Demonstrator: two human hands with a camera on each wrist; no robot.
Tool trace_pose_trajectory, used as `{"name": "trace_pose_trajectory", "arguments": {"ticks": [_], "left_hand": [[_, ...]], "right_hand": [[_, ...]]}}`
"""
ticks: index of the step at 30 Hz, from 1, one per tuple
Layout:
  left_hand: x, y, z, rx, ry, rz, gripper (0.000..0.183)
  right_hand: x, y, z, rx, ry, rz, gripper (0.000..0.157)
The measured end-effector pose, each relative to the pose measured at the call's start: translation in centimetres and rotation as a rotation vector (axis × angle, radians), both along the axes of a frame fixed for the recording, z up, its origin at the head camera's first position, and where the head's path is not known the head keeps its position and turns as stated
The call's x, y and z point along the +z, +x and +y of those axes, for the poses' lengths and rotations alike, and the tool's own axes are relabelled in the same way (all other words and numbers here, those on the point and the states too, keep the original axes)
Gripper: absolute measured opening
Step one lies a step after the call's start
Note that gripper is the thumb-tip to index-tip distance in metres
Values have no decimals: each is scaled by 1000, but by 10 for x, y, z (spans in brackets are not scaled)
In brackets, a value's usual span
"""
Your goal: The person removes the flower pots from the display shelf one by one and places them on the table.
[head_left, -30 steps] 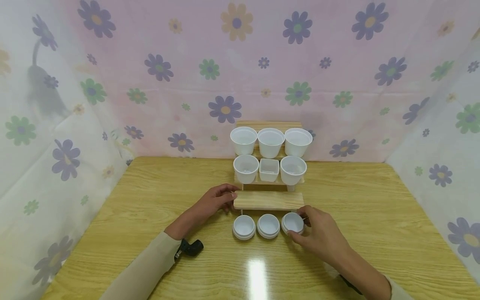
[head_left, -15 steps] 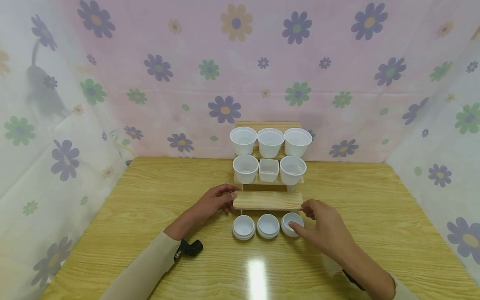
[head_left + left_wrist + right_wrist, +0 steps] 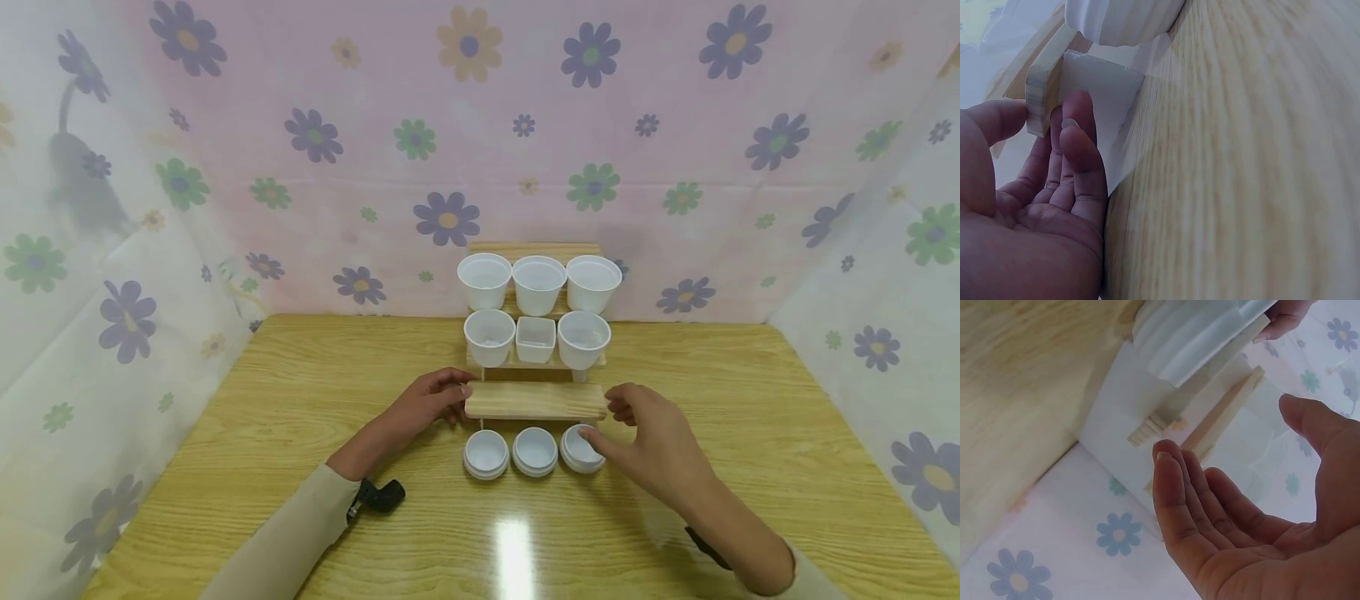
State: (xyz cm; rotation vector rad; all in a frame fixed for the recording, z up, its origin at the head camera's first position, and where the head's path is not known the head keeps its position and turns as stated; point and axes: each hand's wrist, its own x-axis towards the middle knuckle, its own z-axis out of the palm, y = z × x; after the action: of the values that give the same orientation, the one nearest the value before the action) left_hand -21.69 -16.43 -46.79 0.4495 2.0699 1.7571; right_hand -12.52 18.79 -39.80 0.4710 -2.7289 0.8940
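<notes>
A tiered stand with wooden shelves stands in the middle of the table. My left hand (image 3: pixel 420 408) pinches the left end of its lowest board (image 3: pixel 534 401); in the left wrist view the thumb lies against the board (image 3: pixel 1044 84) and the fingers curl below it. By the board's right end is my right hand (image 3: pixel 660 442), fingers loosely bent and thumb apart, holding nothing. Its thumb reaches over the right small white jar (image 3: pixel 582 458) in the head view; whether they touch I cannot tell. Beside that jar, in front of the board, stand a middle jar (image 3: pixel 535 454) and a left jar (image 3: pixel 486 457).
Three round white pots, including the middle pot (image 3: pixel 538 285), fill the upper shelf. Below them a square pot (image 3: pixel 536 339) sits between two round ones. Floral cloth (image 3: pixel 360 200) hangs behind and at both sides of the wood-grain table (image 3: pixel 315 358).
My right hand has let go of the right jar and moved up and slightly right, beside the board's end. My left hand stays at the board.
</notes>
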Motion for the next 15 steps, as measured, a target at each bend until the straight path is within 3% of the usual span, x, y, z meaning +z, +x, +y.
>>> {"name": "trace_pose_trajectory", "arguments": {"ticks": [15], "left_hand": [[2,1,1,6,-14,-2,42]], "right_hand": [[17,-7,3,-25,-18,60,53]]}}
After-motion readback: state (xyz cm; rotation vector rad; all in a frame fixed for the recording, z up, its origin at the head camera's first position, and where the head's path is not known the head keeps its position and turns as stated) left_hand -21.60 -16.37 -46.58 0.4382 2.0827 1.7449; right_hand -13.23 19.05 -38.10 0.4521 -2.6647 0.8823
